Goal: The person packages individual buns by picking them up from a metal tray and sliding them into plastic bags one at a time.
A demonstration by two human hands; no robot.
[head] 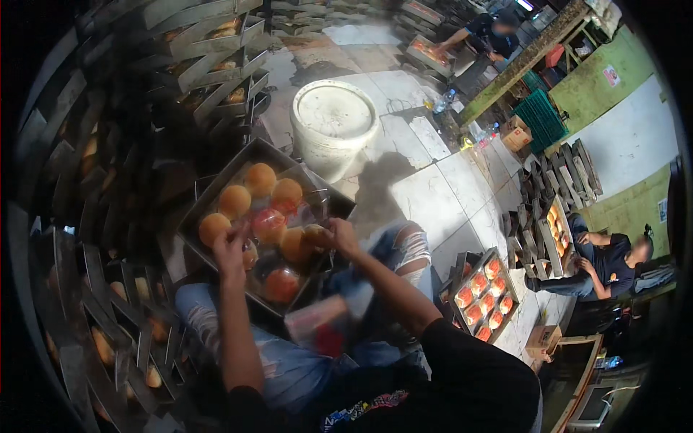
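A dark metal tray rests tilted over my lap, holding several round golden buns. Some buns are in clear plastic bags with red print, such as the wrapped bun near the tray's lower corner. My left hand pinches clear plastic at the left side of the tray, beside a bun. On the right, my right hand has its fingers closed at a small bun or bag edge; exactly what it grips is blurred. A stack of plastic bags lies on my lap below the tray.
Stacked metal trays with bread rise on the left. A lidded white bucket stands beyond my tray. At right is a tray of wrapped buns. One person sits at far right, another at the top, both by trays.
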